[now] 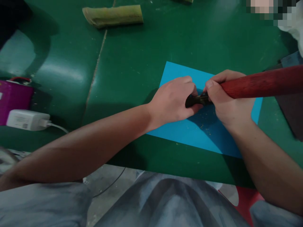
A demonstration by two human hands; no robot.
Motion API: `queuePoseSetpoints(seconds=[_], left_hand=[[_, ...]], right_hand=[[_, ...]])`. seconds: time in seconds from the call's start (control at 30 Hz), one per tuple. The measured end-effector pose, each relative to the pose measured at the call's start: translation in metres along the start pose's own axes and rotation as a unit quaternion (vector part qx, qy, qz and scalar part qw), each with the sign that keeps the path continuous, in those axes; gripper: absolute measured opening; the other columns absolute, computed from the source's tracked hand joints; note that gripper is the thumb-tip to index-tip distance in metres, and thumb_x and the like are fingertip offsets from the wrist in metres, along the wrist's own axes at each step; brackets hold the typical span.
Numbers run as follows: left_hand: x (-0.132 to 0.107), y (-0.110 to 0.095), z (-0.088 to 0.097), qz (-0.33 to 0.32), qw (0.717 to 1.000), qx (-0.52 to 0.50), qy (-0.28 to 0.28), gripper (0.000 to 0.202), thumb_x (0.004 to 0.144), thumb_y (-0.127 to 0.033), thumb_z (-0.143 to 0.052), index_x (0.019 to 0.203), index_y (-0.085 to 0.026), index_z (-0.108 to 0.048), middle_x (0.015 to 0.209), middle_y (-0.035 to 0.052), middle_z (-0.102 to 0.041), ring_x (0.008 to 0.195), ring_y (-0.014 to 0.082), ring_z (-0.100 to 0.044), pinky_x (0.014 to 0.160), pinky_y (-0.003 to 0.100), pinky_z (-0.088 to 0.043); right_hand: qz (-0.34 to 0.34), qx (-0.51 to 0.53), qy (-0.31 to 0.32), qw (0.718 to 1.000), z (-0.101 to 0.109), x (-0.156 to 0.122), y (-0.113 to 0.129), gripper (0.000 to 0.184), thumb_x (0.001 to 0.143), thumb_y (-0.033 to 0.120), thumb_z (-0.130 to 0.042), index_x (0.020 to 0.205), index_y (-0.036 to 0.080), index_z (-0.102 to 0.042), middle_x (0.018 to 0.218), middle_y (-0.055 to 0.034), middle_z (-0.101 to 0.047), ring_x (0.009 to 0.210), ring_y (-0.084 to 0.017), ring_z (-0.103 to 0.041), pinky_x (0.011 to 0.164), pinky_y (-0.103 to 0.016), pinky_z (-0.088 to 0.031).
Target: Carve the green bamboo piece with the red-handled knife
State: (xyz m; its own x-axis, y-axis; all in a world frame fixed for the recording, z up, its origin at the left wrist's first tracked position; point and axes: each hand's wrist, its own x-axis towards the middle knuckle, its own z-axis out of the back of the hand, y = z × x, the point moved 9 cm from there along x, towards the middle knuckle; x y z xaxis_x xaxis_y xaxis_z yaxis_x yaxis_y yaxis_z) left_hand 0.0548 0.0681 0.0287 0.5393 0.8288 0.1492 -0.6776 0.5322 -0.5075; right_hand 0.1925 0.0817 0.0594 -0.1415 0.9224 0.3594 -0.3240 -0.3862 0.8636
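My right hand (pixel 230 97) is closed round the lower end of a tool with a long, thick red wooden handle (pixel 267 82), its thumb on top. The handle runs out to the right edge; the tool's working end is mostly hidden by the fingers. My left hand (pixel 174 99) is closed on a small dark brown piece (pixel 193 101), which pokes out between thumb and fingers towards my right hand. The two hands nearly meet above a blue sheet (pixel 184 135), where a few tiny light shavings (pixel 205 128) lie.
A cut bamboo piece (pixel 115 16) lies far back on the green table (pixel 127 60). At left are a purple box (pixel 16 97) and a white charger (pixel 28 119) with a cable. A dark flat item (pixel 290 107) lies at right; part of another person shows top right.
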Motion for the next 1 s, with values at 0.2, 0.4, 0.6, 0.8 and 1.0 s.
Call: queuePoseSetpoints(seconds=[0.2,0.4,0.6,0.8,1.0], left_hand=[[-0.0021,-0.002,-0.0014,-0.001,1.0,0.014,0.008,0.026,0.098,-0.042,-0.077,0.109,-0.02,-0.07,0.11,0.0102,-0.072,0.104,0.0297,-0.071,0.082,0.04,-0.052],[0.0007,-0.0017,-0.0033,-0.015,1.0,0.011,0.016,0.022,0.096,-0.038,-0.078,0.105,-0.02,-0.071,0.105,0.0096,-0.071,0.102,0.0298,-0.071,0.082,0.04,-0.053],[0.0041,0.0013,-0.0029,-0.019,1.0,-0.012,0.015,0.022,0.097,-0.043,-0.078,0.1,-0.022,-0.072,0.092,0.0069,-0.068,0.097,0.0289,-0.071,0.081,0.041,-0.053],[0.0047,0.0011,-0.0011,-0.018,1.0,-0.016,0.02,0.021,0.096,-0.041,-0.079,0.098,-0.021,-0.073,0.092,0.0065,-0.069,0.095,0.0272,-0.071,0.078,0.039,-0.052],[0.005,0.0005,-0.0018,-0.015,0.999,-0.02,0.021,0.023,0.096,-0.041,-0.079,0.102,-0.02,-0.075,0.096,0.0067,-0.07,0.097,0.027,-0.071,0.082,0.038,-0.054]], right_hand=[[-0.006,-0.031,0.002,0.999,-0.0027,0.001,0.0026,0.025,0.093,0.028,-0.072,0.07,0.029,-0.062,0.072,0.0028,-0.068,0.07,-0.019,-0.068,0.07,-0.037,-0.056],[-0.014,-0.044,0.008,0.999,-0.0054,0.0013,0.0023,0.028,0.094,0.029,-0.071,0.068,0.029,-0.06,0.07,0.0021,-0.066,0.069,-0.019,-0.065,0.069,-0.036,-0.056],[-0.017,-0.024,0.018,0.999,-0.0058,0.0048,0.0037,0.025,0.087,0.03,-0.073,0.065,0.031,-0.062,0.066,0.0017,-0.068,0.063,-0.021,-0.063,0.064,-0.039,-0.058],[-0.031,-0.005,0.006,0.999,-0.0031,0.004,0.0016,0.027,0.086,0.024,-0.073,0.063,0.033,-0.063,0.062,0.0019,-0.06,0.057,-0.019,-0.053,0.065,-0.042,-0.056],[-0.058,0.002,0.005,0.998,-0.0022,0.0006,-0.0015,0.025,0.084,0.021,-0.07,0.063,0.034,-0.063,0.061,0.0022,-0.057,0.06,-0.022,-0.059,0.068,-0.044,-0.056]])
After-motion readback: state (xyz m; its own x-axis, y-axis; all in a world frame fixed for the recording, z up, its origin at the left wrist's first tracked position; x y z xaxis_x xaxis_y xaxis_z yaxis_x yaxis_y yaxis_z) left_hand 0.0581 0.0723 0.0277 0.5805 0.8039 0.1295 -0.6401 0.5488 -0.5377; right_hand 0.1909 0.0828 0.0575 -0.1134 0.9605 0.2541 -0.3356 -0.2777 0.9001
